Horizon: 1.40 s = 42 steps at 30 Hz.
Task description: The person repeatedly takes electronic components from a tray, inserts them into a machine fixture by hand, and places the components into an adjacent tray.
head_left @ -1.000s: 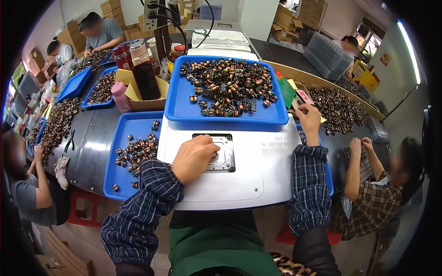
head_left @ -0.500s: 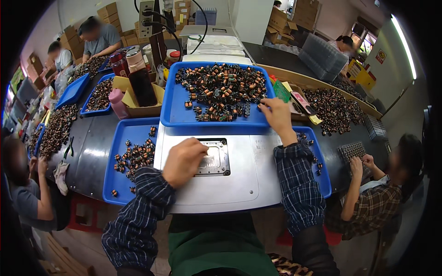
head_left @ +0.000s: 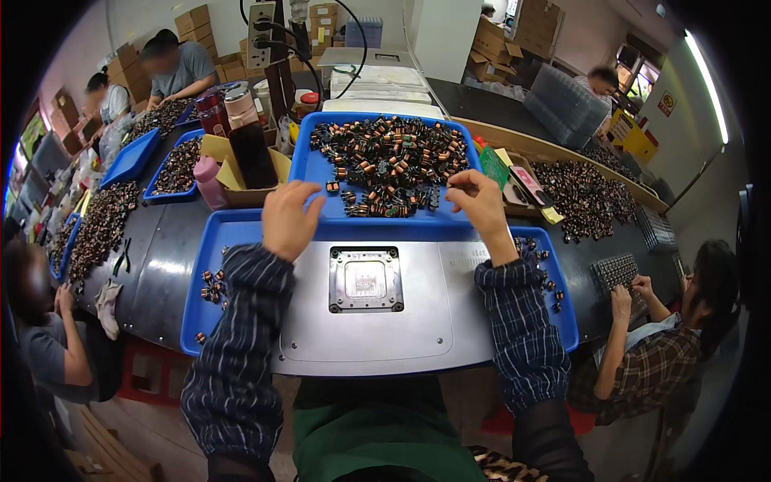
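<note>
The left hand (head_left: 291, 221) was above the front left corner of the raised blue tray (head_left: 377, 222), its fingers released and its thumb parted from them. A single loose coil lay just beyond its fingertips. The right hand (head_left: 479, 205) was at the tray's front right, thumb and forefinger brought close together beside the pile; whether they grasped a coil could not be told.

The small copper coils (head_left: 385, 157) were heaped in the raised tray, mostly toward the back and right. A silver metal panel (head_left: 385, 345) lay in front, with a square fixture (head_left: 365, 279) set into it between the forearms. More coils lay in the lower left tray (head_left: 210, 253). A dark phone (head_left: 252, 154) leaned upright at a cardboard box (head_left: 241, 183) beyond the left hand.
</note>
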Motion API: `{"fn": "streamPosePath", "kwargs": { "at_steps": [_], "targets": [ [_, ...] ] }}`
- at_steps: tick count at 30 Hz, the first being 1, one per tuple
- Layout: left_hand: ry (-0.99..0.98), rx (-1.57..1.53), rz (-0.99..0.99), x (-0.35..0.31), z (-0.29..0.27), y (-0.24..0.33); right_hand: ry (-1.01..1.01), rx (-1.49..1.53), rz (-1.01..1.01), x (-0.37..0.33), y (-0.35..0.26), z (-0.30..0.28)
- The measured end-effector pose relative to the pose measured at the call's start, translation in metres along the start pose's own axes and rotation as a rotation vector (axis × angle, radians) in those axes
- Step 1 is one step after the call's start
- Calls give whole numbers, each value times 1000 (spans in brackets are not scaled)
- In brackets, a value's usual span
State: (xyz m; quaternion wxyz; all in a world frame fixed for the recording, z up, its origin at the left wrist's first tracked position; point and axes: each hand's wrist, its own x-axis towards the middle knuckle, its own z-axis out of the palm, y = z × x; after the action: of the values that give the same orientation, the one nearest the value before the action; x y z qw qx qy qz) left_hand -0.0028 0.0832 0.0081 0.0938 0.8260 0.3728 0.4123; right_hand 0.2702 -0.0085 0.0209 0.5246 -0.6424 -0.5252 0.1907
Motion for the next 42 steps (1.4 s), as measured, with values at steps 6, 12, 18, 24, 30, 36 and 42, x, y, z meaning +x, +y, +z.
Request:
{"fn": "streamPosePath", "kwargs": {
  "at_steps": [6, 12, 18, 24, 30, 36, 42],
  "targets": [
    [-108, 119, 102, 23, 38, -7, -292, 147, -132, -36, -23, 44],
    [-29, 71, -23, 23, 45, -7, -542, 52, -356, -64, -31, 67],
    [29, -443, -263, 17, 27, -7, -514, -165, -565, -73, -34, 84],
    [6, -1283, -598, -1, 0, 9, -482, -121, -548, -73, -31, 83],
    [-79, -1193, -583, -30, -4, 17, -529, -261, -565, -77, -34, 86],
    [-295, -698, -307, -57, -3, 34, -429, -50, -406, -64, -33, 73],
    [-424, -457, -31, -64, -8, 51, -149, 700, 186, -5, -4, 10]
  ]
}}
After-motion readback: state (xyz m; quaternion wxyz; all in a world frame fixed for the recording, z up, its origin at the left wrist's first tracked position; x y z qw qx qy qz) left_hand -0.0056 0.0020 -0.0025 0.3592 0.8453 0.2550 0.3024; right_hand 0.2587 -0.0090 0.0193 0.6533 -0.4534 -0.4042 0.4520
